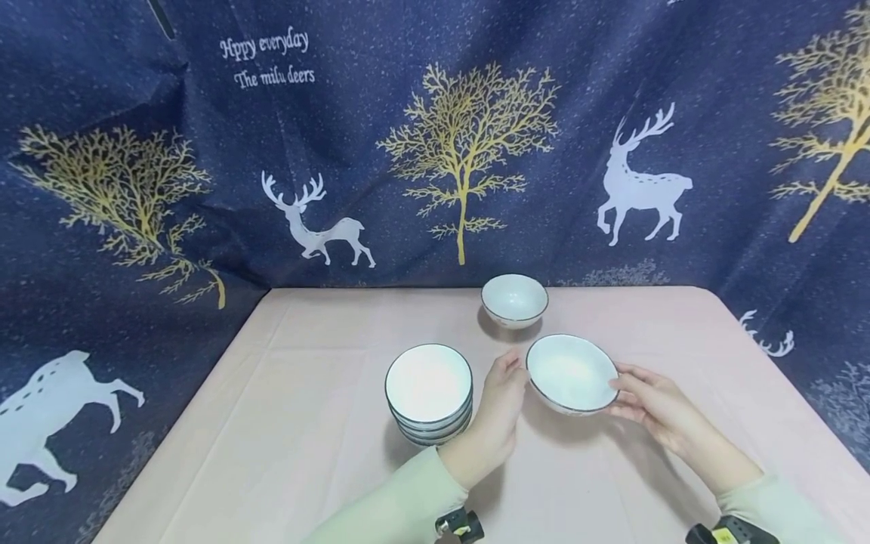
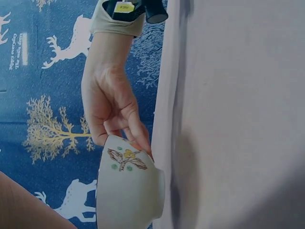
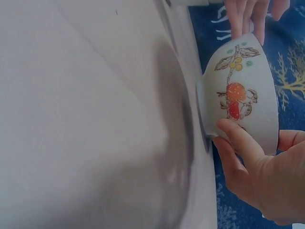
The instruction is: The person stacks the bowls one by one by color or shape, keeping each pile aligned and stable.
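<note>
A white bowl [image 1: 572,372] with a dark rim is held above the table by my right hand [image 1: 655,408], thumb at the rim and fingers beneath its side. Painted fruit and leaves decorate its outside, seen in the right wrist view on the same bowl [image 3: 240,95]. By the bowl's left edge is my left hand [image 1: 492,415]; its fingers [image 3: 259,21] extend to the bowl's wall, the thumb apart from the rim. Whether they bear any weight is unclear. Just left of that hand stands a stack of several matching bowls [image 1: 428,385].
Another white bowl [image 1: 514,298] stands upright near the table's back edge. A pale pink cloth covers the table [image 1: 319,393]. Behind it hangs a dark blue curtain [image 1: 421,136] printed with deer and golden trees.
</note>
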### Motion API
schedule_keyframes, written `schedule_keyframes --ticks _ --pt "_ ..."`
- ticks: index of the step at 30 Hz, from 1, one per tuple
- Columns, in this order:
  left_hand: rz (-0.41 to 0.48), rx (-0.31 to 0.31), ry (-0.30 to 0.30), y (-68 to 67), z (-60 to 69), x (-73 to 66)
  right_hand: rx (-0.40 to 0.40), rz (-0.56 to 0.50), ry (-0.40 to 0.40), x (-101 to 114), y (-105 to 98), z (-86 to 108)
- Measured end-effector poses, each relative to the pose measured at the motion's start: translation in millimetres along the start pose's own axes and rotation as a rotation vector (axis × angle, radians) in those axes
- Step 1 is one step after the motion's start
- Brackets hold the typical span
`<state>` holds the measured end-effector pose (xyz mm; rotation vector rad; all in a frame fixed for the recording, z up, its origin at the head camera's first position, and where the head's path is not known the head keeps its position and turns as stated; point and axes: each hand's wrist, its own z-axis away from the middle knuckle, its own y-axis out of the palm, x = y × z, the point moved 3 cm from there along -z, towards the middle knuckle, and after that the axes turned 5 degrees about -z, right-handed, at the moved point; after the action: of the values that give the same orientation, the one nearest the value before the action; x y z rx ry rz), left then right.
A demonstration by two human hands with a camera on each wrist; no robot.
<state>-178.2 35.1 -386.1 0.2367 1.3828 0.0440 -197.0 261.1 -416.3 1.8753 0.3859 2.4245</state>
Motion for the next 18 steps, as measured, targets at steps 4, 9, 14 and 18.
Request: schedule_keyframes --ticks 4,9,14,18 --pt "-0.037 -0.012 0.001 -4.1 7.8 1.1 0.008 0.008 0.031 -3.3 5.3 2.9" --pt "-0.065 -0.033 0.004 -11.0 15.2 4.7 0.001 0.024 0.067 -7.7 11.0 6.0" --pt "-0.069 -0.017 -0.004 -16.1 18.9 8.3 0.024 0.029 0.085 -12.3 16.8 8.1" --pt "-0.082 -0.019 -0.018 -18.2 20.3 10.0 0.045 0.042 0.099 -15.7 20.1 9.1"
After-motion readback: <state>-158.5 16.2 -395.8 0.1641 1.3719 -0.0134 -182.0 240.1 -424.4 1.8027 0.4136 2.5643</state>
